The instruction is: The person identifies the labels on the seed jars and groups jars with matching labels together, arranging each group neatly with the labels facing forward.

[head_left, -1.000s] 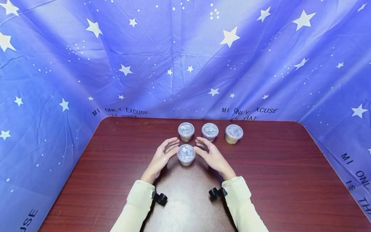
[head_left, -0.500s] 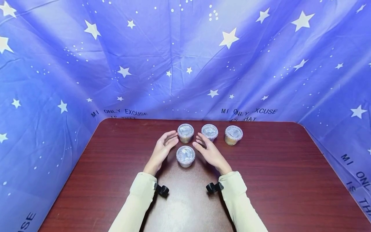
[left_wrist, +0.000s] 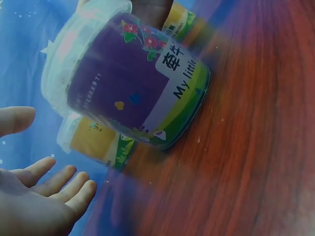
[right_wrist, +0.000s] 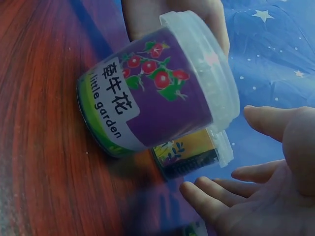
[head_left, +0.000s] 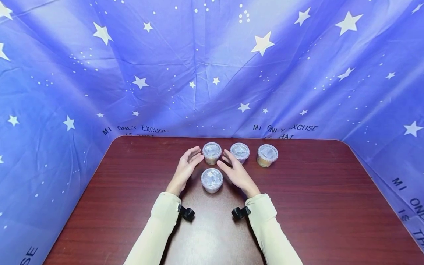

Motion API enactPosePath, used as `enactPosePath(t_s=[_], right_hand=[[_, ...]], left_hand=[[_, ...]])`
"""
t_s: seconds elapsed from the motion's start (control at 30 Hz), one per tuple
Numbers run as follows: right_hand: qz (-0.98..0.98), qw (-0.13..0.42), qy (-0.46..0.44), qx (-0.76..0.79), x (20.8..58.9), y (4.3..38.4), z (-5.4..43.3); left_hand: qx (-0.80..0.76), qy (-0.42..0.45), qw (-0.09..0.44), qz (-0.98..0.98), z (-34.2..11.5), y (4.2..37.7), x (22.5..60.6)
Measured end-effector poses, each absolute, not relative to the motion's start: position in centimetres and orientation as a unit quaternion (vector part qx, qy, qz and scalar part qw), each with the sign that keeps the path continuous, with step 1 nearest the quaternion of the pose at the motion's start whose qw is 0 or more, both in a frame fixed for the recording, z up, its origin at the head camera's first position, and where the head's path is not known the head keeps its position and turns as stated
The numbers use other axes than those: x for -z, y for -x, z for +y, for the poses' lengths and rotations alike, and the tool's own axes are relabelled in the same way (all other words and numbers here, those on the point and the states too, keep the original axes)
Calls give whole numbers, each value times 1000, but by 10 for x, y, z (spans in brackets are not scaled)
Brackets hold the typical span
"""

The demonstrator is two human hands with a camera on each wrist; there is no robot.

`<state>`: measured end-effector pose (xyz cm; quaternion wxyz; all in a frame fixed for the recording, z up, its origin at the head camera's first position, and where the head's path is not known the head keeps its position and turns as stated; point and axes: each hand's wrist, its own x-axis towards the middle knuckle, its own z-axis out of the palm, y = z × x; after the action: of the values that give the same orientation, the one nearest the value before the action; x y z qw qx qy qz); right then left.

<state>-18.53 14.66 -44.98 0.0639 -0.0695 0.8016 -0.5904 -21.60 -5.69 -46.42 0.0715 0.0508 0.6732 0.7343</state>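
Note:
A small lidded plastic tub with a purple label (head_left: 212,180), marked "My little garden" and printed with red flowers, stands upright nearest the person. Just behind it is a similar tub with an orange label (head_left: 212,153). My left hand (head_left: 183,170) is at the left of that rear tub, fingers relaxed and slightly spread. On its other side my right hand (head_left: 239,173) faces inward, fingertips close to the tub's wall. Both wrist views show loose fingers with nothing gripped: the left fingers (left_wrist: 74,189) and the right fingers (right_wrist: 221,191) lie beside the tubs.
Two more lidded tubs continue the back row: a middle tub (head_left: 240,151), partly overlapped by the right fingers, and a right-hand tub (head_left: 267,155). All stand on a dark red wooden table (head_left: 318,206). A blue star-patterned cloth (head_left: 172,66) hangs around its back and sides.
Both hands have come away from the front purple-labelled tub and moved forward to either side of the tub behind it. Lately the right hand has drawn slightly inward. The tubs stay put.

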Motion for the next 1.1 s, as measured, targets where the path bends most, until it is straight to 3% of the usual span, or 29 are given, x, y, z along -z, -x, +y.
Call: enactPosePath(t_s=[0.3,1.1], right_hand=[[779,83,73,617,455,192,141],[777,11,66,626,451,193,138]], left_hand=[[-746,-21,94,659,-52,223,473],[-740,-13,51,670,-43,218,469]])
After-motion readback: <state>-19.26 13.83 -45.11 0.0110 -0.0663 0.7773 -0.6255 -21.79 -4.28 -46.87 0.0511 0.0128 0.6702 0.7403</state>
